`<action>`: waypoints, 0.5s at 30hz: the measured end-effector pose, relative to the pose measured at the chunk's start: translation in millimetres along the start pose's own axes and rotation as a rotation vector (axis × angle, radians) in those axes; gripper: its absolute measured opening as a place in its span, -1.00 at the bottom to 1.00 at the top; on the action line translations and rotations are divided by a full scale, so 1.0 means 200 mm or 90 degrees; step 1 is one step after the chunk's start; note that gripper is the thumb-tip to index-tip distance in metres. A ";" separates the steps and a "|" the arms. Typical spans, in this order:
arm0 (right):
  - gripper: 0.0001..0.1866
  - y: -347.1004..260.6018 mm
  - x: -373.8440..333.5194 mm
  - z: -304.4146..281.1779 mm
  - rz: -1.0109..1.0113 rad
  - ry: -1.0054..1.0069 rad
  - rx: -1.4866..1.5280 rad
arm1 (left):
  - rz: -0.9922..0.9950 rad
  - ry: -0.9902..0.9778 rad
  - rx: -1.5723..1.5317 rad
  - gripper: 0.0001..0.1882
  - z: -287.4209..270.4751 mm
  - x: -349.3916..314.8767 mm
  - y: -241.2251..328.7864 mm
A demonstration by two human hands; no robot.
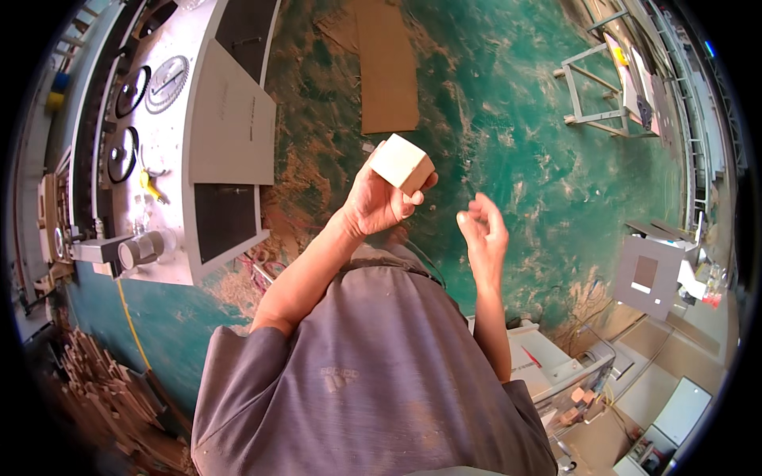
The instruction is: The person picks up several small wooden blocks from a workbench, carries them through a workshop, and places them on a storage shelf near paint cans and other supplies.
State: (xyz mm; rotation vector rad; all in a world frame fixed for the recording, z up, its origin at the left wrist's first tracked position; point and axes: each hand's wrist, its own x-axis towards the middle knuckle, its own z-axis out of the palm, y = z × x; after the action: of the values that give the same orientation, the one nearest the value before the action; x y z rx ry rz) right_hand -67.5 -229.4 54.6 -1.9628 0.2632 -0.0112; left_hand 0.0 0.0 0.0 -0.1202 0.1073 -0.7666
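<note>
My left hand [377,202] is wrapped round a pale wooden block [402,164], held up in front of my body with the fingers under and beside it. The block has flat faces with angled edges, and its top face is turned up toward me. To the right of it, apart from the block, my right hand [486,230] is raised with its fingers loosely bent and the thumb apart from them. Nothing shows between those fingers, which are slightly blurred.
On the left stands a white machine cabinet [230,135] with round saw blades [167,84] on top. A brown cardboard strip [389,71] lies on the dusty green floor. Wood offcuts [103,397] are piled lower left, and a metal frame stand [591,91] is far right.
</note>
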 end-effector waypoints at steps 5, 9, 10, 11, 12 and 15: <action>-0.45 0.24 -0.19 0.03 0.146 -0.016 0.045 | -0.005 -0.038 -0.084 -0.29 0.01 0.00 0.05; -0.53 0.21 -0.24 0.13 0.175 0.013 0.097 | -0.061 -0.044 -0.111 -0.27 0.01 0.00 0.12; -0.53 0.23 -0.24 0.14 0.151 0.022 0.105 | -0.074 -0.037 -0.107 -0.27 0.00 0.00 0.13; -0.53 0.24 -0.24 0.16 0.156 0.035 0.113 | -0.081 -0.043 -0.107 -0.27 -0.01 0.00 0.13; -0.53 0.21 -0.23 0.16 0.149 0.047 0.125 | -0.089 -0.047 -0.108 -0.26 -0.02 0.01 0.13; -0.53 0.14 -0.19 0.17 0.140 0.086 0.126 | -0.129 -0.048 -0.105 -0.28 -0.01 0.04 0.14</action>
State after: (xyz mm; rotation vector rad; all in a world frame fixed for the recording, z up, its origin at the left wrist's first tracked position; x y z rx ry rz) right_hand -105.1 -201.6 20.2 -1.7301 0.5452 -0.0267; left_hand 25.6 14.2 -7.4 -0.3198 0.0869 -0.9545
